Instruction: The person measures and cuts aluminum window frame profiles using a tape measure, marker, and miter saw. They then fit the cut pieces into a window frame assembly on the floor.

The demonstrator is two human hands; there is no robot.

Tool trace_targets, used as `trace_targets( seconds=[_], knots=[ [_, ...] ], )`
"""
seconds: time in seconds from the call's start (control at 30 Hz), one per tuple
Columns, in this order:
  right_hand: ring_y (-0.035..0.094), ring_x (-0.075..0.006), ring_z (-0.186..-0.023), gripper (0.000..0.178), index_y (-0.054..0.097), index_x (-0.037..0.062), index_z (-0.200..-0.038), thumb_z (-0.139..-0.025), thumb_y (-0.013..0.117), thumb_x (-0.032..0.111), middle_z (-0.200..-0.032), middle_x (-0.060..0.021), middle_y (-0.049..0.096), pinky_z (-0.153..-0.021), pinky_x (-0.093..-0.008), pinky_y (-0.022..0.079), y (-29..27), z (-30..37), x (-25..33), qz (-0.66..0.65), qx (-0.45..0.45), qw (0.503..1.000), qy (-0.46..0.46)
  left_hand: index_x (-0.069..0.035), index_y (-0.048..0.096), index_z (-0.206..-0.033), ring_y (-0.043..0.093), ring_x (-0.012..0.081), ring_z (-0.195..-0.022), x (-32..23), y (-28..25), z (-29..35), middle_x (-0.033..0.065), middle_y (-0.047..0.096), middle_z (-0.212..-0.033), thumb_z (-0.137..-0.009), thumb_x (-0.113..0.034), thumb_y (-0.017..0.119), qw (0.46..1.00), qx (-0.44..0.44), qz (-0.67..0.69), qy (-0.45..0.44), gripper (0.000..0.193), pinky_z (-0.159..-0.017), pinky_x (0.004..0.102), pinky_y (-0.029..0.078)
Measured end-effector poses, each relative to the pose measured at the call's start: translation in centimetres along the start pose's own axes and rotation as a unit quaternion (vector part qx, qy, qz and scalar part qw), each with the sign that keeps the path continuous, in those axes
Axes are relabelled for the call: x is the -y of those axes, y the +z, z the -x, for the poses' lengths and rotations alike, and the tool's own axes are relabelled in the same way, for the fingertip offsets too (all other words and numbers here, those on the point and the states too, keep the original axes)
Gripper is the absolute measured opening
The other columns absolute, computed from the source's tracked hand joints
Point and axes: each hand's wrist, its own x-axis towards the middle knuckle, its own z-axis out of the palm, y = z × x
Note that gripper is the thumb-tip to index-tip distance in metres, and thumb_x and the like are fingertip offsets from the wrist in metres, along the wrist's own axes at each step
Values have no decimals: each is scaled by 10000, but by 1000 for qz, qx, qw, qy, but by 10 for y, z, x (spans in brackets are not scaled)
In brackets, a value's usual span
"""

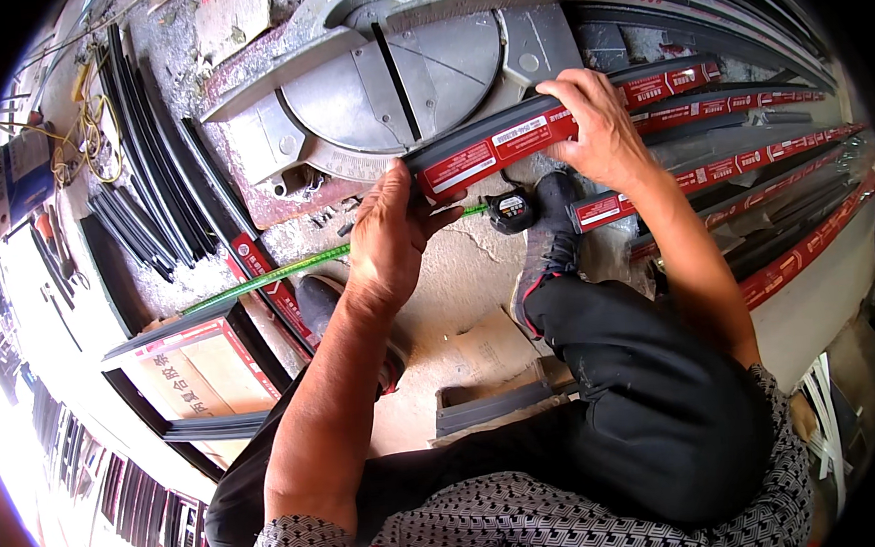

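A dark frame profile with red printed film [495, 150] is held up between both hands, just in front of the round grey turntable of a mitre saw [455, 62]. My left hand [387, 238] grips its left end, with the thumb and fingers around it. Farther along to the right, my right hand [597, 128] clasps the profile from above, its fingertips over the far edge. Below the profile, a black tape measure [510, 211] lies on the floor by my shoe. Its green blade [297, 267] runs out to the left, passing behind my left hand.
More red-filmed profiles [731, 165] are stacked on the right. Thin black strips [150, 161] and a tangled yellow cord [88, 134] lie at the left. A dark rectangular frame [176, 335] stands near my left leg. Cut grey pieces [496, 405] lie between my legs.
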Motion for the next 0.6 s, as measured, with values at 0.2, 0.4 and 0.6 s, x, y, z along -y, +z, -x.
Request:
trace_targets(
  seconds=[0.2,0.4,0.6],
  knots=[
    [465,-389,-1352,828,546,85,-1464,-777,887,397,-1423,-178,510,-1169,-492,364,-5,25,14,-33,-60,997,17,10,546,-1310,713,262,-1072,5,3,4,164,679,-1225,-1138,-426,389,1000,-25,17,-2,494,-941,405,600],
    [657,-202,-963,697,597,-39,-1203,-929,741,585,-1136,-136,659,-850,-345,555,11,54,1,-265,-230,856,379,10,554,-1308,717,257,-1058,10,3,7,158,690,-1210,-1140,-436,383,1000,-7,12,7,506,-940,412,601],
    [560,-100,-642,572,621,100,-1080,-886,778,614,-865,-25,623,-503,-219,370,-3,29,-2,-532,-182,587,583,23,558,-1367,715,287,-1100,13,2,17,181,699,-1252,-1134,-479,358,999,30,22,12,589,-971,442,579]
  ],
)
